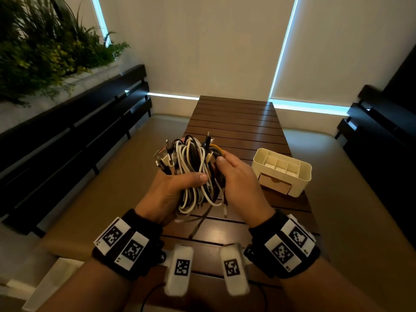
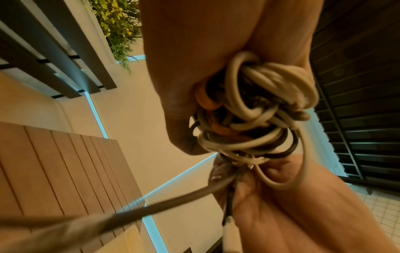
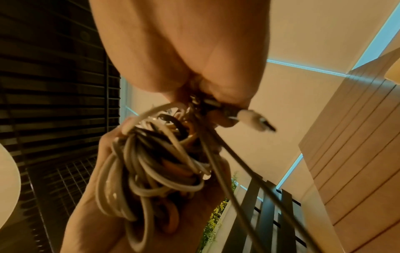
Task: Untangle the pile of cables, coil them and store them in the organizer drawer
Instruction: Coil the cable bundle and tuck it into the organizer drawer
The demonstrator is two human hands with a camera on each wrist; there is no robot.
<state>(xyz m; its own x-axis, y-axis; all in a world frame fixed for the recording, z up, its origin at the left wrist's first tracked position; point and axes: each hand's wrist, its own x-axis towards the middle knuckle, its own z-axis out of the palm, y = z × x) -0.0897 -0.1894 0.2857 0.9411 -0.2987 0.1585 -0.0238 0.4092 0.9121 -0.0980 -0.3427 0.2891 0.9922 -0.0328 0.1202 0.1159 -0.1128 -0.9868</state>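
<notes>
A tangled bundle of cables (image 1: 193,167), white, black, grey and orange, is held above the wooden table (image 1: 236,122). My left hand (image 1: 171,190) grips the bundle (image 2: 255,109) from the left, thumb across its front. My right hand (image 1: 236,176) pinches strands and plugs at the bundle's right side (image 3: 155,164); a white plug (image 3: 251,119) sticks out by its fingers. Several connectors fan out at the bundle's upper left. Loose cable ends hang down to the table. The cream organizer (image 1: 283,170) with a small drawer (image 1: 274,184) stands to the right; the drawer looks closed.
Dark slatted benches (image 1: 74,136) run along the left and at the right (image 1: 378,136). A planter with green plants (image 1: 45,48) sits at the upper left. The table stretches away beyond the hands. A thin black cable (image 1: 153,293) lies near the front edge.
</notes>
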